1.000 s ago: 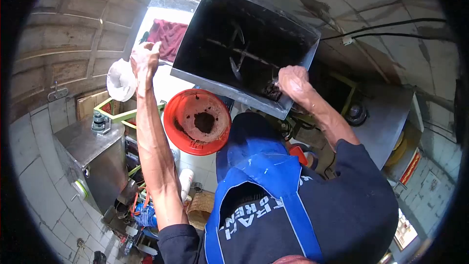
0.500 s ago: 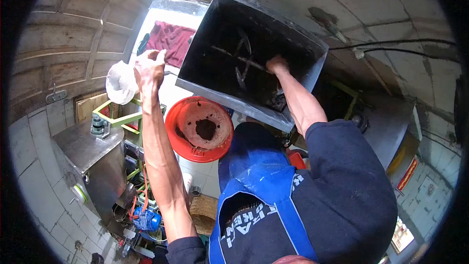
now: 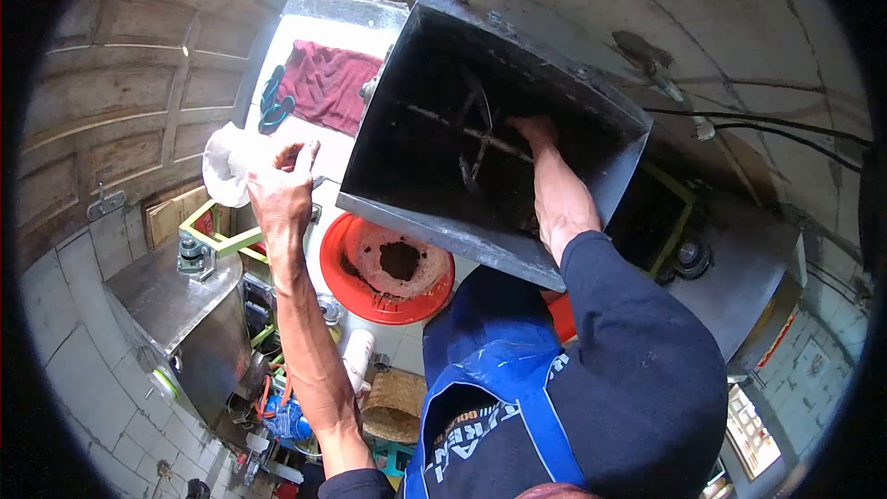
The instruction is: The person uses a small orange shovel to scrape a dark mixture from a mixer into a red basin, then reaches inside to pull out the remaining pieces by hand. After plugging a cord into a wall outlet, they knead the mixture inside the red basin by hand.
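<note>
My right hand (image 3: 538,132) reaches deep inside a square metal mixer tub (image 3: 443,231). It is near the mixing paddle (image 3: 482,134) on its cross shaft; dark shadow hides the fingertips. My left hand (image 3: 280,194) is raised outside the tub, over its left side, with fingers curled and the thumb up. What it holds, if anything, I cannot make out. Behind it is a white bag-like thing (image 3: 224,164). Below the tub's near edge stands a red basin (image 3: 388,312) with pale residue and a dark brown patch in it.
A maroon cloth (image 3: 323,83) and green sandals (image 3: 274,106) lie on the bright floor. At left are a metal machine (image 3: 176,291) and a green frame (image 3: 236,238). A woven basket (image 3: 393,397) stands below. Cables run along the right wall (image 3: 785,46).
The view has shifted, so the tub and basin appear further right and lower. My right hand stays inside the tub, now reaching nearer the paddle; my left hand appears lower, still curled.
</note>
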The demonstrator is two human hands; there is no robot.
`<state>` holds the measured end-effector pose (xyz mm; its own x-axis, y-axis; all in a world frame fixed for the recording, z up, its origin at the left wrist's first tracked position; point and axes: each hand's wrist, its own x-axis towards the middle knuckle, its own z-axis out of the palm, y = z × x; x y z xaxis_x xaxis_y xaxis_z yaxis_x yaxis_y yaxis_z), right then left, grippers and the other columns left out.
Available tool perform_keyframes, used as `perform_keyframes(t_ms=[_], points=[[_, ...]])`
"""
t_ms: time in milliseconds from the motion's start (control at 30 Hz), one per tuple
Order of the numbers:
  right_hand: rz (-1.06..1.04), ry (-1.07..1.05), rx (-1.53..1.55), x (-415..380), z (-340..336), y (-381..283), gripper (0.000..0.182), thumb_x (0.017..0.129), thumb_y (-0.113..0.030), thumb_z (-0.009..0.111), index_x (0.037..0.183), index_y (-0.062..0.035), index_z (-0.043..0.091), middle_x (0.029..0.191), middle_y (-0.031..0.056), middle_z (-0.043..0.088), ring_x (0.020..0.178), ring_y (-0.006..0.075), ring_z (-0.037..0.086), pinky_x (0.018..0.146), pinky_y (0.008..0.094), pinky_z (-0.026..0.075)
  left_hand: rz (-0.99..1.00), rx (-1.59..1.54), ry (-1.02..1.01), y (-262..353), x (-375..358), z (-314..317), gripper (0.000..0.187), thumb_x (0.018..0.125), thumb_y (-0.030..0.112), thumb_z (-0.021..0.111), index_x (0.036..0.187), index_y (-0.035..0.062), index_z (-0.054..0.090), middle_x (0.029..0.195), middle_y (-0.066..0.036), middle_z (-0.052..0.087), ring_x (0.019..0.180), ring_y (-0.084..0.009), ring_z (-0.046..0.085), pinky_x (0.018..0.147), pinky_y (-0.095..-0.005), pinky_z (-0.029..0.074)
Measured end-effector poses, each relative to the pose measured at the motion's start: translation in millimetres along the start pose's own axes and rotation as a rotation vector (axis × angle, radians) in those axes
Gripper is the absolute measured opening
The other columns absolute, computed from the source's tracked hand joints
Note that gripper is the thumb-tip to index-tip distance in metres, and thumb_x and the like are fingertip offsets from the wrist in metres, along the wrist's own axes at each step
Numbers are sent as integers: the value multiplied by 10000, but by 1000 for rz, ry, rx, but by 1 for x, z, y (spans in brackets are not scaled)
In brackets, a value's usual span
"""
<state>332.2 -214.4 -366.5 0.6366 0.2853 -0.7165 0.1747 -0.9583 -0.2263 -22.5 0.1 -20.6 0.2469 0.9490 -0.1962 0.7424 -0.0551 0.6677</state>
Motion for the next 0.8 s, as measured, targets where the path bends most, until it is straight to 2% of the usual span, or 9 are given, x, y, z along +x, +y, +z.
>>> perform_keyframes(t_ms=[133,233,300,333,400,433,500,633,800], points=[[-53,-128,14,4,-1,19,973,682,-633,795,1418,-51,537,1474,186,508,1370,365,476,1138,426,382,11,50,11,-1,1,1,345,863,247,770,1027,-55,736,915,-161,752,818,-204,716,790,-327,559],[-124,84,330,4,14,29,811,678,-532,838,1291,-38,645,1328,130,639,1205,298,603,1040,406,445,9,85,1,8,-4,-1,352,863,249,772,1031,-57,733,912,-160,751,818,-202,717,793,-324,560],[-24,-205,935,-1,3,21,762,776,-543,767,1312,-19,630,1445,147,549,1344,325,497,1120,439,377,4,116,-1,16,-8,-2,339,858,239,780,1016,-58,736,874,-134,749,786,-175,707,768,-308,556],[-33,-207,940,-10,-8,5,762,776,-543,767,1312,-19,630,1445,147,549,1344,325,497,1120,439,377,-37,35,-6,20,-8,-1,300,855,216,780,978,-56,744,821,-97,741,749,-138,685,731,-286,542],[63,58,952,-37,-15,-21,692,744,-417,832,1314,-78,633,1336,97,625,1243,257,558,1070,397,393,-68,24,-36,19,-6,-1,268,854,196,777,937,-56,749,775,-69,728,714,-106,656,690,-271,523],[58,53,965,-20,-1,-17,692,744,-417,832,1314,-78,633,1336,97,625,1243,257,558,1070,397,393,-19,33,-35,17,-5,-1,252,850,189,775,918,-52,751,761,-63,722,685,-106,642,665,-274,516],[-65,-125,1382,2,26,1,695,748,-424,823,1318,-79,626,1327,98,629,1242,257,560,1088,423,378,-39,96,-25,18,-6,-3,256,841,200,784,917,-43,755,758,-65,724,681,-107,645,662,-275,516],[90,-186,1104,-48,-26,-36,505,856,-420,696,1240,-92,682,1305,107,638,1233,281,570,1055,444,429,-83,98,-84,16,-4,-2,302,835,229,796,943,-50,755,787,-88,734,712,-122,661,701,-285,530],[119,-453,1915,-33,2,-38,434,889,-447,620,1178,-131,687,1135,51,713,1011,274,672,868,495,537,-78,86,-130,-6,1,-5,413,840,262,799,1082,-63,717,968,-148,748,867,-184,704,807,-307,544]])
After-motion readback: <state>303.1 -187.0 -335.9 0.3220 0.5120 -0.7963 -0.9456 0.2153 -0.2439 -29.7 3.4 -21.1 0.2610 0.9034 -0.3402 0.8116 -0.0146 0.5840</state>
